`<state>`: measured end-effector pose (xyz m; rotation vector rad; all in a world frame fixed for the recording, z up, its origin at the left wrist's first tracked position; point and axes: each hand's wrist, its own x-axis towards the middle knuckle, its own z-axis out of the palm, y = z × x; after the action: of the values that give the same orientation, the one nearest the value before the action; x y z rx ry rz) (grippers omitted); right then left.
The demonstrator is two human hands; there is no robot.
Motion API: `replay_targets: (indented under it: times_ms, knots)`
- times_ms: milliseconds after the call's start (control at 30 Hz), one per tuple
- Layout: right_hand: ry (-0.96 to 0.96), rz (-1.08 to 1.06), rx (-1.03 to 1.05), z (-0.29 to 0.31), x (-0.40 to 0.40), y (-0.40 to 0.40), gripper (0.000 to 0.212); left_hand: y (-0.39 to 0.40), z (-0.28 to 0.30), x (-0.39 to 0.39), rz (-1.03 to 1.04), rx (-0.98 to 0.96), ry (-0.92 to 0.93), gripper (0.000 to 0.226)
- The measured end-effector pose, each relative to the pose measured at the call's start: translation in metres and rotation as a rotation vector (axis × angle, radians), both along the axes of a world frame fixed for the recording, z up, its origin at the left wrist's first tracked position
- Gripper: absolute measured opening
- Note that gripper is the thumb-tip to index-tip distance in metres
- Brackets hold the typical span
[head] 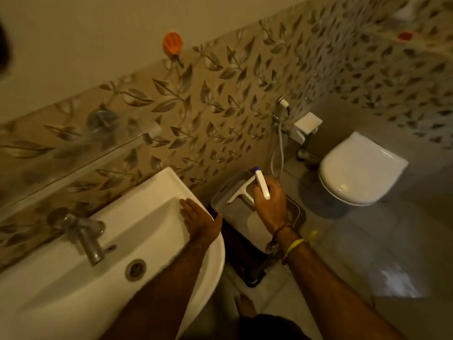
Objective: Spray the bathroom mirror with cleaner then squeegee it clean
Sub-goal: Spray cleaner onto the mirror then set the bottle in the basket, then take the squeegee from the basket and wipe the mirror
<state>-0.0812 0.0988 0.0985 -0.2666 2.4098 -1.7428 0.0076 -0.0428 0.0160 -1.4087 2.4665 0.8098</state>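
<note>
**Squeegee lifted over the tray beside the basin**

A white basin (pixel 152 217) fills the lower left of the frame, its steel tap (pixel 85 238) near the leaf-patterned tiled wall (pixel 220 94). The left hand (pixel 198 220) lies flat and open on the basin's right rim, holding nothing. At centre, the right hand (pixel 270 204) is closed around the handle of a white squeegee (pixel 247 190), over a grey tray (pixel 230 209) on a dark stand. A white toilet (pixel 358 170) with its lid shut sits at the right on the grey floor (pixel 367 241). An orange hook (pixel 172 42) hangs at upper centre.
</note>
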Motion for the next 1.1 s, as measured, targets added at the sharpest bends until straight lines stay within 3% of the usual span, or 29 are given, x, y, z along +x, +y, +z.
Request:
replay_targets:
  times_ms: [133,300,567,867,1100]
  knots:
    - [-0.068,0.019,-0.007,-0.050,-0.017,-0.008,0.026,0.020,-0.017,-0.011,0.127,-0.189,-0.022,0.114]
    - [-0.083,0.042,-0.009,-0.110,-0.039,-0.037,0.014,0.020,-0.029,-0.010,0.245,-0.146,0.202,0.099]
    - [-0.131,0.074,0.143,-0.189,-0.067,-0.074,0.020,0.021,-0.036,-0.010,0.263,-0.162,0.241,0.094]
    - [-0.047,0.158,0.373,-0.206,-0.076,-0.087,0.018,0.023,-0.026,-0.011,0.250,-0.155,0.267,0.087]
    - [-0.064,0.217,0.497,-0.200,-0.076,-0.085,0.033,0.023,-0.020,-0.010,0.238,-0.130,0.327,0.087]
